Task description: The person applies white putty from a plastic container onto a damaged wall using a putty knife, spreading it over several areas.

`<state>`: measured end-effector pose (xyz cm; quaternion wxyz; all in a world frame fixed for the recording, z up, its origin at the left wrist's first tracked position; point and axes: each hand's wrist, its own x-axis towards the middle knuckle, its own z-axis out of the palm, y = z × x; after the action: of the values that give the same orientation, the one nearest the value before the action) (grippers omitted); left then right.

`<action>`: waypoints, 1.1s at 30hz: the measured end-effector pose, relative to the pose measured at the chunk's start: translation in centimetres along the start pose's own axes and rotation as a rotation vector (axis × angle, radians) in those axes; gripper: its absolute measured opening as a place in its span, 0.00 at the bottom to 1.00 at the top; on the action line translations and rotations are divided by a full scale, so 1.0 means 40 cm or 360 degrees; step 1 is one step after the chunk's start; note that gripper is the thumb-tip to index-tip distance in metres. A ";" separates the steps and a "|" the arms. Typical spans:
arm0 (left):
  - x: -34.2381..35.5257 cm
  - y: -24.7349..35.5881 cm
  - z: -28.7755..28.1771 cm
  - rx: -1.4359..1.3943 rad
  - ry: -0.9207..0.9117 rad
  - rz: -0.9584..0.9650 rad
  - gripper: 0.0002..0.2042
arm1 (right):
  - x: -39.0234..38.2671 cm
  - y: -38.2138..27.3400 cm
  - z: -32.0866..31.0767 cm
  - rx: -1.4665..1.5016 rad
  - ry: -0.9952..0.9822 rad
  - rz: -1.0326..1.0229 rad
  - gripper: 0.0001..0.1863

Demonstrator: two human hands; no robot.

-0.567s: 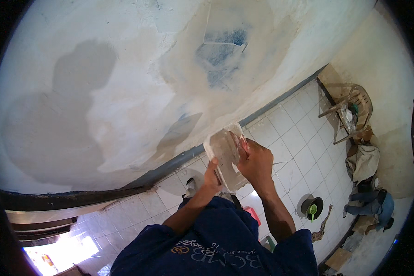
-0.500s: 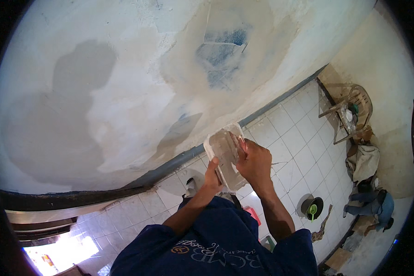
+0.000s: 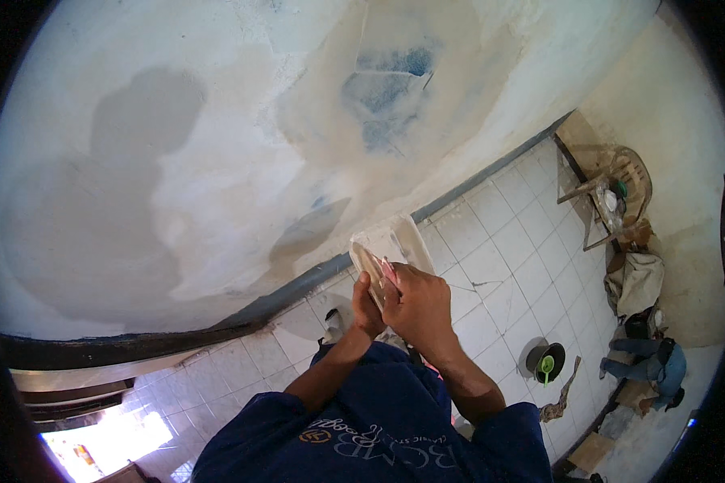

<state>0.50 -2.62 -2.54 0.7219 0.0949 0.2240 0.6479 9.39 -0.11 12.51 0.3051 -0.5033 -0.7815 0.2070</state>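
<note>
My left hand (image 3: 368, 306) grips the near-left side of a white rectangular plastic tub (image 3: 415, 241), its thumb along the rim. Pale putty coats the inside of the tub. In my right hand (image 3: 420, 304) is a putty knife (image 3: 388, 272), pinkish where it shows by the fingers, held at the tub's left side close to my left thumb. Most of its handle is hidden in my fist. Both hands are together in front of my chest, before a wall (image 3: 242, 201) with uneven plaster and a bare bluish patch (image 3: 383, 92).
White floor tiles (image 3: 503, 302) lie below. A dark bowl (image 3: 536, 360) with a green scoop (image 3: 546, 366) stands on the right, beyond it a plastic chair (image 3: 632, 181) holding items and a cloth sack (image 3: 636, 282). Another person (image 3: 664, 370) crouches at the far right.
My right hand has moved left and nearer to me, bringing the putty knife from the tub's right part to its left side. The tub has shifted slightly and turned.
</note>
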 end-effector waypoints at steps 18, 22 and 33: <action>-0.007 0.047 0.050 -0.0156 -0.0092 0.0230 0.39 | 0.048 0.042 -0.101 0.0184 -0.0069 0.0207 0.06; -0.018 0.058 0.074 -0.0117 0.0144 0.0142 0.38 | 0.052 0.023 -0.094 0.0210 -0.0035 -0.0032 0.06; -0.019 0.067 0.082 -0.0018 0.0033 0.0235 0.39 | 0.056 0.057 -0.089 0.0123 -0.0074 0.0199 0.06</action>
<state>-0.47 -2.48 1.66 0.6703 0.1005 0.2202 0.7015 12.64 2.92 14.26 0.2926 -0.5340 -0.7469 0.2673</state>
